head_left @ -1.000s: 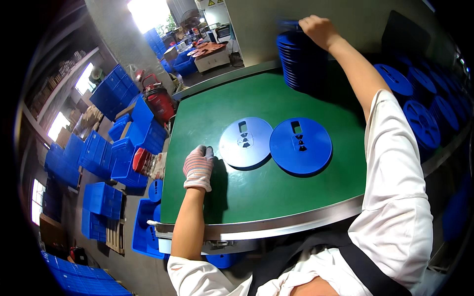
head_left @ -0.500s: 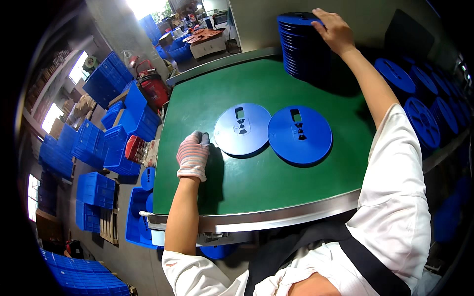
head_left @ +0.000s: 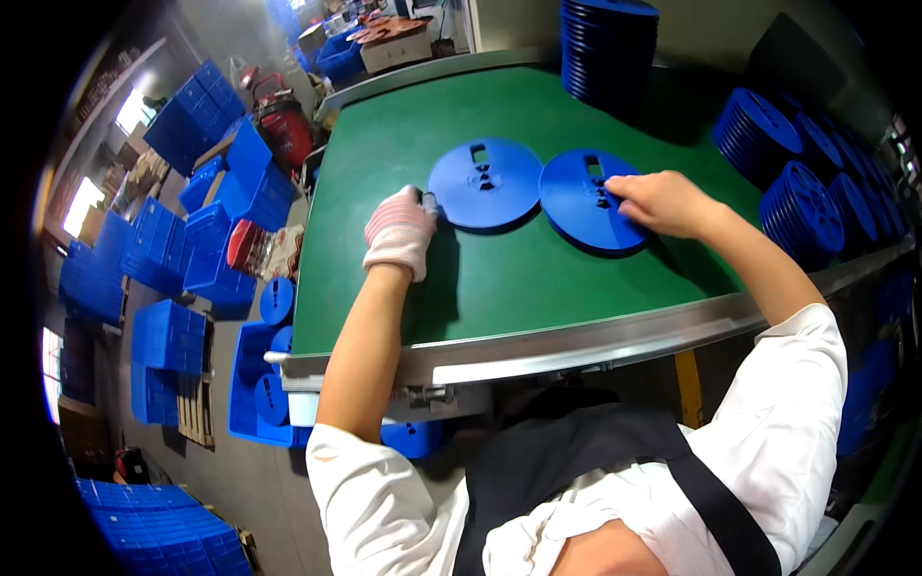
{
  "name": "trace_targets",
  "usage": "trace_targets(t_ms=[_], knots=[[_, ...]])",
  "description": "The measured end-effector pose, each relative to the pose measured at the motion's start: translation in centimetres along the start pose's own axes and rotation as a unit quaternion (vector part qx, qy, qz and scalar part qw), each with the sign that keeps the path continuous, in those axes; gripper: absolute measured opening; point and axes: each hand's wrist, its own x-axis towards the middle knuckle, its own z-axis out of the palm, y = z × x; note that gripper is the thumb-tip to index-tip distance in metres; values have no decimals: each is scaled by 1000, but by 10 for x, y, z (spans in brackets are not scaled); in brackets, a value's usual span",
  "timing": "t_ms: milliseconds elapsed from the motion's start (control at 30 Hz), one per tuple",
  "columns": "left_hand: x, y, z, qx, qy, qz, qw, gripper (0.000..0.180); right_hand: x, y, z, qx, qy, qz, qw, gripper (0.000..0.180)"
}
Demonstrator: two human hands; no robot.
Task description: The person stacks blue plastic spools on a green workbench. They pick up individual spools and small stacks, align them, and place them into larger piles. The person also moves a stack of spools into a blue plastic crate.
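Bare right hand spread flat on the right-hand flat blue plastic reel disc, fingertips at its centre holes, pressing rather than clasping. Gloved left hand, in a white knit glove with pink stripes, loosely curled with nothing enclosed, fingertips touching the 9 o'clock edge of the left-hand flat blue plastic reel disc. Both discs lying flat side by side, just touching, near the middle of the green-topped work table.

At 12 o'clock, a tall stack of blue discs; at 2 to 3 o'clock, rows of blue reels standing on edge. At 8 o'clock on the floor, an open blue plastic crate holding several blue discs; stacked blue crates at 10 o'clock.

Compared with half a second ago: right hand down from the tall stack onto the right disc; left hand unchanged at its disc's edge.
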Motion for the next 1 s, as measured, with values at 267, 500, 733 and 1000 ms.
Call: trace_targets(t_ms=[267, 500, 733, 1000], knots=[[1, -5, 2, 25, -34, 14, 999, 38, -9, -39, 16, -67, -29, 46, 996, 88], [1, -1, 3, 5, -34, 24, 999, 38, 12, 23, 30, 484, 241, 43, 840, 69], [9, -14, -2, -161, -67, -48, 983, 70, 104, -85, 22, 57, 219, -70, 972, 57], [5, -12, 6, -102, -66, -25, 992, 56, 91, -29, 25, 131, 159, 50, 977, 44]])
